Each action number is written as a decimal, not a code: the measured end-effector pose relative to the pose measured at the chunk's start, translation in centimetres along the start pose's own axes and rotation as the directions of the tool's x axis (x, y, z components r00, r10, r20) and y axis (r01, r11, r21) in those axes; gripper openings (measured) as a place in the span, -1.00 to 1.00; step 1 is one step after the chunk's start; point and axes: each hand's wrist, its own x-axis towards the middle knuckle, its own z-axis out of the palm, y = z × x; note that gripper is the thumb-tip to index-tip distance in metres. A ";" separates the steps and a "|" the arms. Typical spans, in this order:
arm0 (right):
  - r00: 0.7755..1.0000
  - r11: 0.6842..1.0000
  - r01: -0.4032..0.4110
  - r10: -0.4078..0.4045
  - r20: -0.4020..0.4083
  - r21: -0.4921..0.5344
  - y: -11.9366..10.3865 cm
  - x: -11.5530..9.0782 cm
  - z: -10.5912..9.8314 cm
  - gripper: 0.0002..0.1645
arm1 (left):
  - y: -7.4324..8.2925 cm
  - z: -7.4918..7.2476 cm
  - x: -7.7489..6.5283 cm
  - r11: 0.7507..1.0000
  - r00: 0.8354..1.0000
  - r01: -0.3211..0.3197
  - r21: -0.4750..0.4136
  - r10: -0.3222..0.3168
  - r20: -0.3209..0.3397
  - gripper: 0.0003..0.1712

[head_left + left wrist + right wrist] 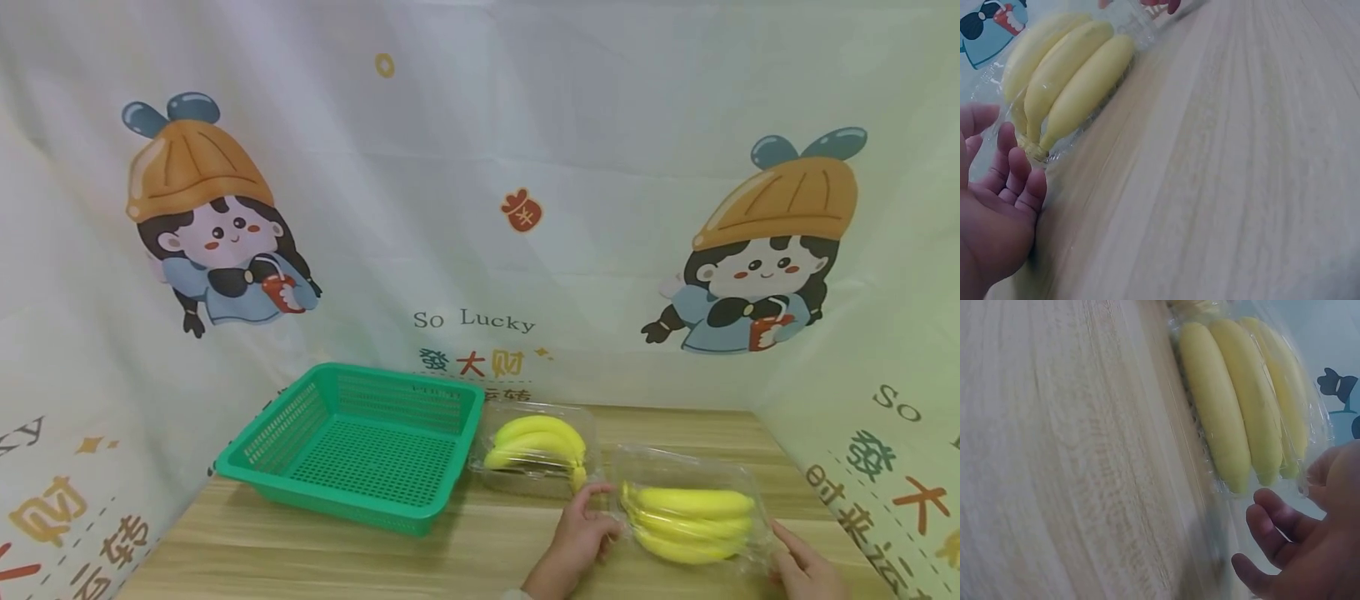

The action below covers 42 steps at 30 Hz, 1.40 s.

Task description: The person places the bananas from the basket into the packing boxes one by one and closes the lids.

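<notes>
A clear plastic box (693, 458) holding a bunch of yellow bananas (693, 525) rests on the wooden table at the right. My left hand (577, 533) holds its left end, near the banana stems, with index finger and thumb at the box's edge. The other fingers (1019, 164) curve loosely just beside it in the left wrist view. At the opposite end my right hand (806, 567) pinches the box's edge, its remaining fingers (1263, 519) bent and free of the bananas' tips. The right thumb is mostly hidden.
Left of this box stands a second clear box (487, 479) with bananas (540, 437) inside. Beside that is a green slotted plastic basket (337, 500). A printed cloth (600, 275) hangs along the back and sides of the wooden table (315, 554).
</notes>
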 end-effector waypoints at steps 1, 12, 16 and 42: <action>1.000 1.000 -0.001 0.001 0.001 -0.002 -0.1 0.0 0.0 -0.30 | 0.1 0.1 0.0 1.000 1.000 0.008 0.007 -0.008 -0.016 -0.42; 0.997 1.000 0.021 -0.022 0.069 0.016 -0.2 0.4 -0.4 -0.29 | 0.5 0.7 0.0 0.999 0.996 0.043 0.021 -0.041 -0.074 -0.38; 0.993 0.997 0.028 -0.036 0.116 0.070 -0.3 0.4 -0.3 -0.29 | 0.5 0.8 0.0 0.999 0.997 0.041 0.013 -0.040 -0.073 -0.38; 0.996 0.955 -0.078 0.065 0.057 0.286 -1.4 0.9 0.2 -0.35 | 1.2 1.9 -0.5 0.998 0.986 0.021 0.053 -0.012 -0.165 -0.36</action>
